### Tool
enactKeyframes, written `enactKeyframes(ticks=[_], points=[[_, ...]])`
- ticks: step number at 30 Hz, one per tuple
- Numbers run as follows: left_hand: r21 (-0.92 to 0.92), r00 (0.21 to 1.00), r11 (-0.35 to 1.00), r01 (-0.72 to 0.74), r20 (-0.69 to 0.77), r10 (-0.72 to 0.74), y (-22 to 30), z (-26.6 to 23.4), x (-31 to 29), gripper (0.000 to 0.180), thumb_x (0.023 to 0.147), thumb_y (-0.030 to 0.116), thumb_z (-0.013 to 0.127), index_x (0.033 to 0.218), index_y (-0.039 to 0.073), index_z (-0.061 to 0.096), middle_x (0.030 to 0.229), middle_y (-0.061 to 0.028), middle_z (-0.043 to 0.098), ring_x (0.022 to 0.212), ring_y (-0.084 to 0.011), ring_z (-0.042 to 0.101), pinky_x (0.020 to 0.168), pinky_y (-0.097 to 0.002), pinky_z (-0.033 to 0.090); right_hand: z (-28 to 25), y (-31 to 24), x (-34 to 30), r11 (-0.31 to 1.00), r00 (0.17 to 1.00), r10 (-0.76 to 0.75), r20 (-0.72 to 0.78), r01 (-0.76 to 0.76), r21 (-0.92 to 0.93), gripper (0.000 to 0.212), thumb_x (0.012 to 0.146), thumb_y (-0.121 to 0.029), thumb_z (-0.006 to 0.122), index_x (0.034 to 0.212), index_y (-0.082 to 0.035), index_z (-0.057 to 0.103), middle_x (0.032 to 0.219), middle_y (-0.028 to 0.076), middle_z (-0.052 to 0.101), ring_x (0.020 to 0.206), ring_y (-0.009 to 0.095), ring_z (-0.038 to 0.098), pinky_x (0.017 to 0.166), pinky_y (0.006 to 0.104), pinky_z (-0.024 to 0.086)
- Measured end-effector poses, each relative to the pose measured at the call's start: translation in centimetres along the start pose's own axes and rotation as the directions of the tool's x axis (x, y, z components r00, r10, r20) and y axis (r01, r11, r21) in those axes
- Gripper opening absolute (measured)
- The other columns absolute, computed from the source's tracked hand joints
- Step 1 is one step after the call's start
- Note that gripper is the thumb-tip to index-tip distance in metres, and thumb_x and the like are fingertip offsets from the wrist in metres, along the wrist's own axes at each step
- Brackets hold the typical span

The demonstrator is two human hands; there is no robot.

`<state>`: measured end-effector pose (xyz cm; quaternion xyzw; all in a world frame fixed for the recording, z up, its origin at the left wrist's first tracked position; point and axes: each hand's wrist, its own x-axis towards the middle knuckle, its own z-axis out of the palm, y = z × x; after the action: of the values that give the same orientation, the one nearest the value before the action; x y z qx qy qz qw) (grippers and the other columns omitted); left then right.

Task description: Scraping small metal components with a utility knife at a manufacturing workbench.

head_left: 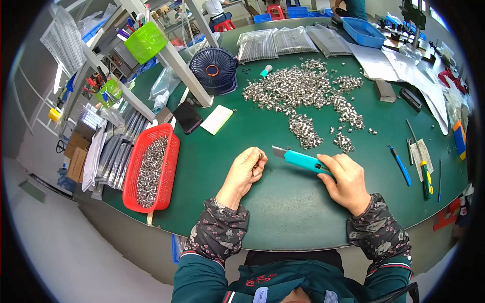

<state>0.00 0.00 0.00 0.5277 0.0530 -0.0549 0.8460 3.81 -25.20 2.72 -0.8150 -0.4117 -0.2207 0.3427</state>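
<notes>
My right hand (347,183) grips a teal utility knife (305,161), its blade out and pointing left toward my other hand. Curled closed, my left hand (243,170) holds a small metal ring-like part (260,156) that shows at the fingertips; more may be hidden in the palm. The blade tip stays apart from the left fingers. Beyond both hands lies a big loose pile of small shiny metal parts (298,88), with smaller clusters (303,130) spreading toward me.
A red plastic basket (174,166) of similar parts stands at left. Behind it are a phone (188,117), a notepad (217,119) and a black fan (213,69). A blue pen (399,165) and a screwdriver (424,174) lie at right on the green table (293,217).
</notes>
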Motion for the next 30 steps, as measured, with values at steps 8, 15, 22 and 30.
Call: enactKeyframes(ticks=[8,15,22,30], points=[[-0.007,0.994,0.996,-0.085,-0.066,0.084,0.38,0.95,-0.25,0.015,0.088,0.014,0.045,0.096,0.002,0.051,0.079,-0.0045,0.052,0.049,-0.0022,0.036,0.036,-0.0131,0.027,0.01,-0.04,-0.18,0.998,0.998,0.041,0.045,-0.043,0.052,0.034,0.062,-0.005,0.065,0.095,-0.005,0.055,0.069,0.009,0.050,0.061,0.025,0.050,0.053,0.0335,0.041],[-0.009,0.996,0.997,-0.077,-0.054,0.077,0.39,0.98,-0.23,0.015,0.088,0.010,0.045,0.099,0.002,0.050,0.080,-0.0049,0.052,0.049,-0.0022,0.036,0.036,-0.0129,0.027,-0.02,-0.06,-0.18,0.996,0.997,0.051,0.061,-0.055,0.069,0.034,0.062,-0.006,0.065,0.095,-0.005,0.055,0.067,0.009,0.048,0.060,0.025,0.049,0.053,0.0336,0.040],[-0.010,0.995,0.995,-0.095,-0.039,0.094,0.20,0.60,-0.13,0.014,0.087,0.009,0.046,0.098,0.003,0.049,0.081,-0.0053,0.051,0.050,-0.0030,0.036,0.037,-0.0130,0.027,-0.10,-0.26,-0.04,0.995,0.994,0.054,0.098,-0.062,0.077,0.033,0.065,-0.007,0.064,0.096,-0.006,0.054,0.068,0.008,0.049,0.064,0.024,0.051,0.054,0.0344,0.042],[0.026,0.997,0.996,-0.080,0.004,0.080,0.03,0.48,-0.12,0.016,0.087,0.010,0.047,0.100,0.001,0.050,0.077,-0.0026,0.048,0.050,-0.0025,0.035,0.038,-0.0133,0.027,0.10,-0.12,-0.17,0.981,0.986,0.068,0.150,-0.094,0.170,0.031,0.068,-0.010,0.063,0.096,-0.006,0.053,0.068,0.009,0.050,0.064,0.026,0.052,0.055,0.0355,0.042]])
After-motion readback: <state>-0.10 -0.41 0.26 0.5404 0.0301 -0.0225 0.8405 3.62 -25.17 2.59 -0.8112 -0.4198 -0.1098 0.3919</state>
